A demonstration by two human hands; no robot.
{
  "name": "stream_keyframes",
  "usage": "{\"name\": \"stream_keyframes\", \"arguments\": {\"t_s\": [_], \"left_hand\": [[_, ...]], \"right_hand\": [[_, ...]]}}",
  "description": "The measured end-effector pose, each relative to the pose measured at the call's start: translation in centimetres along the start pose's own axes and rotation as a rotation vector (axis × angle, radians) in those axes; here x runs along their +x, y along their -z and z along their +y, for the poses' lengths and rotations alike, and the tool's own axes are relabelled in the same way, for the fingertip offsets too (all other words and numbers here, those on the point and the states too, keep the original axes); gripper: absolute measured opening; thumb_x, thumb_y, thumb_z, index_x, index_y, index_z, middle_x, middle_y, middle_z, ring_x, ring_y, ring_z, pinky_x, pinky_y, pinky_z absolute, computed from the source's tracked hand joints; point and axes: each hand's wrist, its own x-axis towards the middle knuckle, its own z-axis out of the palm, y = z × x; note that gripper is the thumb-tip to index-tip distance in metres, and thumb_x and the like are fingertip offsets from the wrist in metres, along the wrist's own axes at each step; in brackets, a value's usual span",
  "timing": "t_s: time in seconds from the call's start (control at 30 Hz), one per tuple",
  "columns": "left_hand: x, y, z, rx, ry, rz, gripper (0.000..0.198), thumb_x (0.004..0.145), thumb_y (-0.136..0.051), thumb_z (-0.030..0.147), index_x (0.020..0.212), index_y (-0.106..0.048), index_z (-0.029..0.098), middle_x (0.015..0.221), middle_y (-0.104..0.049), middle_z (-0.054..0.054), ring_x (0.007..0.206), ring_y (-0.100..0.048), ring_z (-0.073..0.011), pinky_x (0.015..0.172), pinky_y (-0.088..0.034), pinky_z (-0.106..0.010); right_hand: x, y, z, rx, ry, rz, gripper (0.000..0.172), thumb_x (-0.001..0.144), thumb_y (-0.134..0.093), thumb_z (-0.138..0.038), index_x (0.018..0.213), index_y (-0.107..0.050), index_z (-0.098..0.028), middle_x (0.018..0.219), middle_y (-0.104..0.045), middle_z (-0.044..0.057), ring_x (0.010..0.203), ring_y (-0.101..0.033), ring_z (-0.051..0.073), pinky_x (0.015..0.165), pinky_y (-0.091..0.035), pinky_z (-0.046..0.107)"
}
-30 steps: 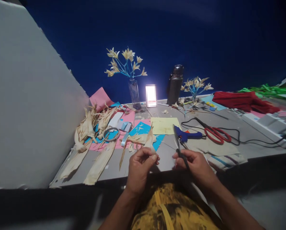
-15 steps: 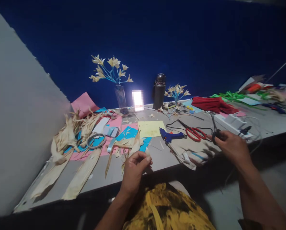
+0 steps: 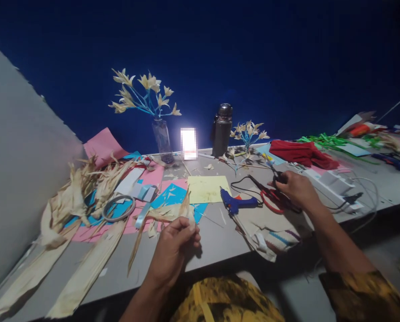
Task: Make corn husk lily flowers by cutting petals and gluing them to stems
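I assess this place, viewed remotely, as a craft workspace set up for making artificial flowers: the grey worktable carries a blue glue gun, dark scissors, pink paper, blue paper and dried, husk-like strips. I note pale flowers on blue stems in a clear vase. A white power strip and a dark flask complete the station, which I record against a deep blue wall.

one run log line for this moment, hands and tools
left hand: pinched, contents unclear | right hand: holds dark scissors | near right: red-handled scissors, blue glue gun
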Motion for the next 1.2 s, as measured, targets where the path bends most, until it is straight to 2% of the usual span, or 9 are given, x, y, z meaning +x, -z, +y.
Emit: {"name": "stream_keyframes", "arguments": {"t_s": [0.2,0.33,0.5,0.63,0.77,0.93,1.07,1.13,1.2], "left_hand": [[1.0,0.3,0.5,0.008,-0.041,0.051,0.028,0.064,-0.083,0.022,0.072,-0.056,0.017,0.065,-0.066,0.000,0.056,-0.059,-0.0119,0.055,-0.047,-0.023],[1.7,0.7,1.0,0.026,-0.063,0.090,0.028,0.065,-0.083,0.023,0.070,-0.056,0.016,0.061,-0.064,0.001,0.053,-0.058,-0.0112,0.052,-0.045,-0.022],[2.5,0.5,4.1,0.131,-0.175,0.105,0.027,0.064,-0.084,0.026,0.068,-0.060,0.015,0.059,-0.064,0.000,0.053,-0.058,-0.0098,0.053,-0.046,-0.020],[3.8,-1.0,6.9,0.218,-0.178,0.020,0.029,0.059,-0.087,0.028,0.065,-0.062,0.014,0.057,-0.063,0.000,0.052,-0.059,-0.0110,0.052,-0.047,-0.021],[6.0,-1.8,7.9,0.235,-0.165,-0.025,0.030,0.054,-0.089,0.027,0.064,-0.063,0.013,0.060,-0.065,-0.001,0.053,-0.060,-0.0109,0.052,-0.048,-0.022],[9.0,-0.2,7.5,0.194,-0.159,-0.030,0.028,0.056,-0.088,0.024,0.066,-0.065,0.012,0.063,-0.067,-0.002,0.052,-0.059,-0.0091,0.052,-0.049,-0.020],[10.7,1.6,7.0,0.167,-0.156,0.044,0.028,0.056,-0.088,0.020,0.069,-0.065,0.011,0.067,-0.070,-0.004,0.054,-0.063,-0.0109,0.054,-0.052,-0.022],[11.3,2.3,6.8,0.136,-0.158,0.072,0.028,0.055,-0.087,0.018,0.070,-0.064,0.012,0.066,-0.069,-0.003,0.052,-0.063,-0.0105,0.053,-0.052,-0.021],[11.7,2.8,6.5,0.102,-0.169,0.070,0.028,0.056,-0.086,0.017,0.071,-0.063,0.013,0.063,-0.067,0.000,0.050,-0.060,-0.0091,0.051,-0.049,-0.019]], "right_hand": [[1.0,-0.8,-0.8,-0.131,0.161,-0.255,0.026,0.083,-0.057,-0.042,0.080,-0.066,-0.018,0.077,-0.071,0.012,0.069,-0.065,0.026,0.055,-0.031,0.030],[0.6,-1.9,0.0,-0.121,0.154,-0.260,0.028,0.084,-0.057,-0.046,0.086,-0.064,-0.019,0.072,-0.069,0.011,0.066,-0.064,0.028,0.053,-0.030,0.030],[0.8,-2.2,0.1,-0.110,0.158,-0.253,0.021,0.083,-0.058,-0.043,0.082,-0.063,-0.023,0.074,-0.070,0.010,0.066,-0.063,0.029,0.052,-0.029,0.031],[2.5,-2.3,0.1,-0.131,0.220,-0.364,0.018,0.078,-0.062,-0.035,0.066,-0.063,-0.022,0.070,-0.068,0.010,0.065,-0.062,0.026,0.053,-0.029,0.031],[4.7,-2.5,0.1,-0.075,0.297,-0.491,0.015,0.073,-0.065,-0.031,0.063,-0.062,-0.020,0.068,-0.068,0.009,0.064,-0.061,0.023,0.055,-0.032,0.030],[6.1,-2.7,0.3,0.128,0.268,-0.635,0.014,0.062,-0.069,-0.027,0.061,-0.057,-0.019,0.059,-0.064,0.003,0.057,-0.060,0.020,0.051,-0.034,0.027],[6.5,-2.4,1.1,0.277,0.214,-0.784,0.009,0.062,-0.065,-0.021,0.063,-0.056,-0.020,0.055,-0.063,0.001,0.052,-0.060,0.019,0.048,-0.034,0.025],[6.5,-1.8,1.3,0.267,0.226,-0.771,0.005,0.064,-0.065,-0.021,0.066,-0.061,-0.019,0.060,-0.066,0.003,0.056,-0.062,0.020,0.050,-0.036,0.026],[5.9,-0.8,0.8,0.208,0.243,-0.650,0.006,0.068,-0.068,-0.024,0.069,-0.066,-0.019,0.065,-0.069,0.006,0.059,-0.063,0.021,0.054,-0.039,0.029]]}}
